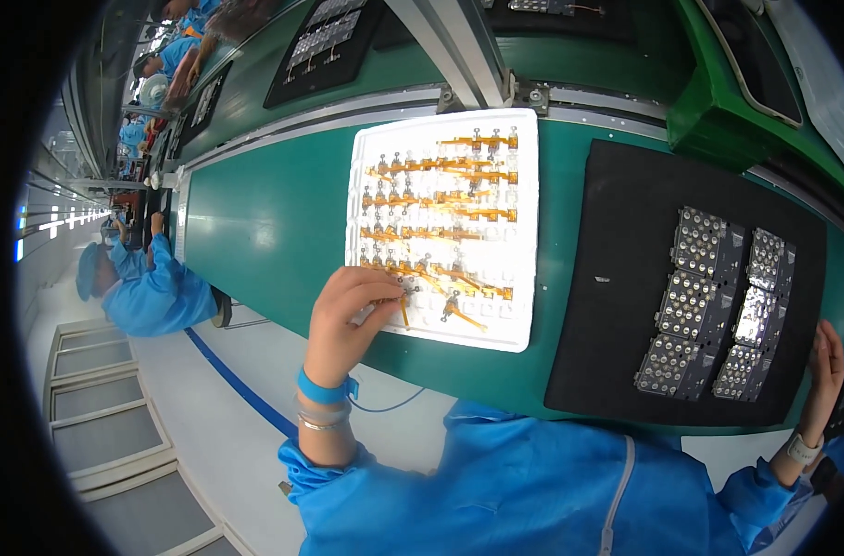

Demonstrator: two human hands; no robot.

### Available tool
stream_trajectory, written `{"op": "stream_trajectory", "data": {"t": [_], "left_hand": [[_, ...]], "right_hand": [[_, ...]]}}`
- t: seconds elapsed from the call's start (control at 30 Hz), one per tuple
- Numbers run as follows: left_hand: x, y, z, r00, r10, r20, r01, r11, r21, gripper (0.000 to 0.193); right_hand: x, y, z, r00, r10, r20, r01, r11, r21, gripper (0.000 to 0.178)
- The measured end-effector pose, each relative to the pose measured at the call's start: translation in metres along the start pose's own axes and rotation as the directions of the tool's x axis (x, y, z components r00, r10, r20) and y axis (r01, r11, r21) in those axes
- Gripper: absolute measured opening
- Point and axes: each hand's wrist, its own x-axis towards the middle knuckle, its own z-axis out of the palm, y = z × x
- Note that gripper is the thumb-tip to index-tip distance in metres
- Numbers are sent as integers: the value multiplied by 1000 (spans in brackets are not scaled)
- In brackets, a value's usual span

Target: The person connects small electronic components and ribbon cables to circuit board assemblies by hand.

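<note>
My left hand is closed in a pinch over the near left part of a white tray. Its thumb and finger hold a small part with an orange flex cable, which hangs below the fingertips. Rows of similar orange flex cables with small metal-coloured ends fill the tray's pockets. One loose flex cable lies in the near row, to the right of my fingers. My right hand rests at the right edge of a black mat, fingers stretched out and nothing seen in them.
Two columns of grey circuit boards lie on the black mat. A green machine housing stands beyond it. A metal post rises behind the tray, by a rail. More boards lie on a dark mat farther back. Co-workers in blue are at the left.
</note>
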Motion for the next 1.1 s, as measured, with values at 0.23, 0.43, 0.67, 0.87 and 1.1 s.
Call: {"op": "stream_trajectory", "data": {"t": [0.23, 0.43, 0.67, 0.87, 1.1], "left_hand": [[-19, 7, 25, 960, 14, -279, 47, 976, 211, 22], [-31, 10, 30, 893, -135, -428, 235, 954, 188, 20], [-32, 34, 12, 743, -542, -391, 360, 818, -449, 12], [19, 119, 31, 961, -225, 163, 273, 660, -700, 13], [40, 178, 83, 956, 87, 279, 180, 578, -796, 18]], "right_hand": [[-2, -21, -6, 974, -227, 14, 225, 954, -198, 34], [-6, -52, 14, 954, -298, 43, 299, 917, -265, 31], [-28, -94, 65, 924, -322, 206, 328, 945, 8, 22], [-74, -153, 141, 695, -375, 613, 123, 903, 412, 36], [-87, -147, 164, 488, -240, 839, -534, 678, 505, 38]]}}
